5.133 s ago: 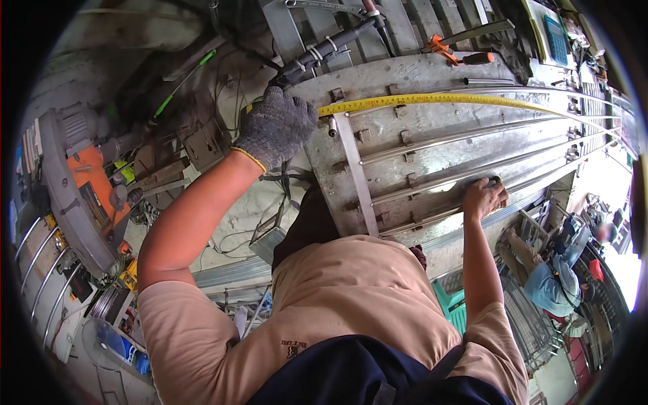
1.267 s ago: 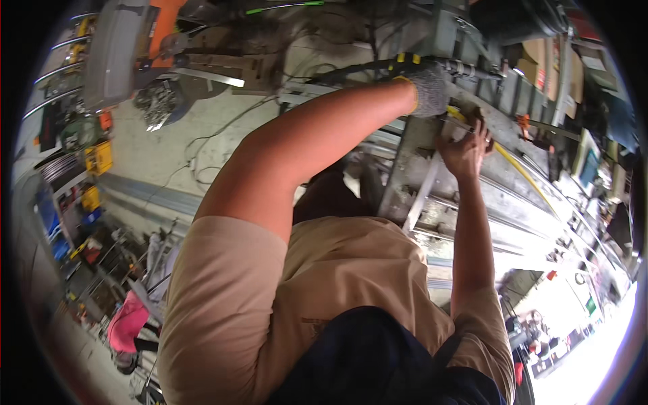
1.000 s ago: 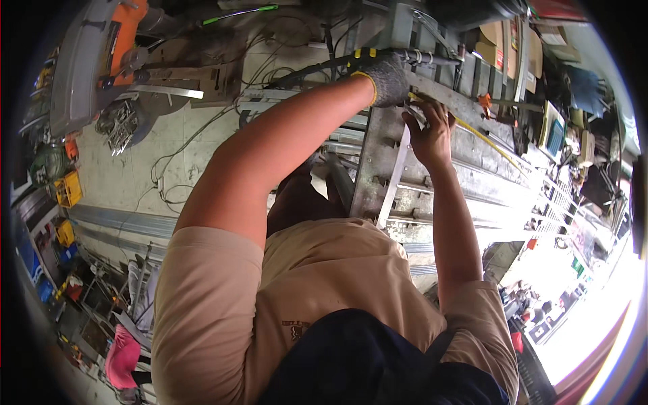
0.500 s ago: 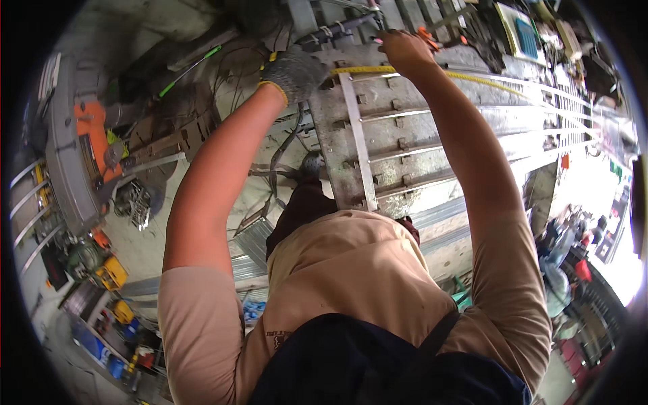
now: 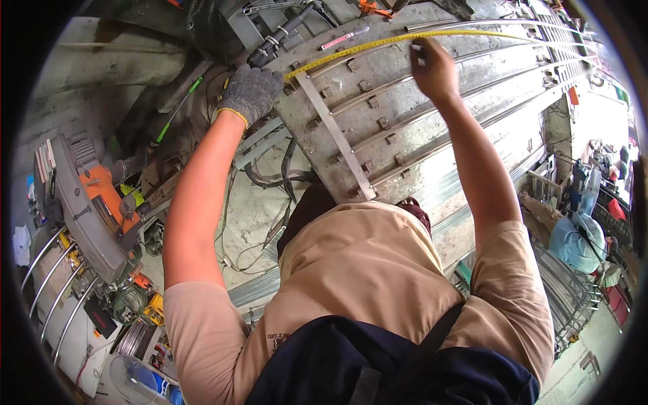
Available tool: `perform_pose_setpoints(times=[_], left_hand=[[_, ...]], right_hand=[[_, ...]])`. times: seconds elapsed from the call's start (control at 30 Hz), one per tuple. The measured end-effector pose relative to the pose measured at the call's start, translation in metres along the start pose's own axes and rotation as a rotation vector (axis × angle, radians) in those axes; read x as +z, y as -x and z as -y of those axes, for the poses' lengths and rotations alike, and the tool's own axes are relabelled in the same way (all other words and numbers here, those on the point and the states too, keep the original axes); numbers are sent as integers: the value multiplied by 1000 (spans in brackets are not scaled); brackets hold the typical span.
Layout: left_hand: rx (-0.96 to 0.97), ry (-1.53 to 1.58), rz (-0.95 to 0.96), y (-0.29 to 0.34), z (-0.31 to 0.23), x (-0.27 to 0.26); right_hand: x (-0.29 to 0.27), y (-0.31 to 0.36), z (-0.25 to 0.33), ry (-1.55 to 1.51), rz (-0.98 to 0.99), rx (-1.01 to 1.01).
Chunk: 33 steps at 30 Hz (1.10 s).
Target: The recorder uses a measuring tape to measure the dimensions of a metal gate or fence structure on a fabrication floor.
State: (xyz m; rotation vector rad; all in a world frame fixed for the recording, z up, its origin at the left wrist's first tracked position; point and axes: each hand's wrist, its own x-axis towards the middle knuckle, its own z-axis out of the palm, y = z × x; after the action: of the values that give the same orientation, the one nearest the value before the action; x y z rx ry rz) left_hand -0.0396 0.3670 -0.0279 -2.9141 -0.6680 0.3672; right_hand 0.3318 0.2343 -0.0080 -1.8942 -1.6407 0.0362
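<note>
My left hand (image 5: 251,93), in a grey knit glove with a yellow cuff edge, is closed at the near-left corner of the metal bench. A yellow tape measure (image 5: 378,44) runs out from it to the right in a long curve; the glove hides most of its case. Bare and loosely curled, my right hand (image 5: 437,71) hovers just below the tape blade. Gaps show between its fingers, and I see nothing held. A pink-and-white marker pen (image 5: 343,39) lies above the tape. Beneath lies a frame of shiny metal tubes (image 5: 425,117) joined to a flat crossbar (image 5: 335,135).
Small metal brackets (image 5: 383,124) stand along the bench between the tubes. Clamps (image 5: 287,32) and an orange tool (image 5: 374,8) sit at its far edge. To the left are a green-handled rod (image 5: 179,111), an orange-and-grey machine (image 5: 101,196) and dark cables (image 5: 273,179) on the floor.
My right hand has moved right along the tape, away from the pen, which now lies uncovered. My left hand stays at the tape's left end. The whole view has shifted.
</note>
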Motion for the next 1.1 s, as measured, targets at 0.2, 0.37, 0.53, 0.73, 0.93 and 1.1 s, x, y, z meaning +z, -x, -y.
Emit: perform_pose_setpoints(times=[0.2,0.37,0.53,0.73,0.93,1.1], left_hand=[[-19,58,-1,-3,4,3],[-40,24,-38,-3,-2,6],[-68,6,-17,0,-8,0],[-58,-12,-29,-2,-11,-2],[-18,-28,-10,1,-7,-8],[5,4,13,-9,-8,-19]], right_hand=[[-85,41,-149,526,-238,690],[-123,62,-193,606,-225,852],[-61,37,-121,361,55,550],[8,-34,-54,-471,133,1027],[32,-52,-48,-729,-54,1183],[34,-46,-50,-696,-117,1186]])
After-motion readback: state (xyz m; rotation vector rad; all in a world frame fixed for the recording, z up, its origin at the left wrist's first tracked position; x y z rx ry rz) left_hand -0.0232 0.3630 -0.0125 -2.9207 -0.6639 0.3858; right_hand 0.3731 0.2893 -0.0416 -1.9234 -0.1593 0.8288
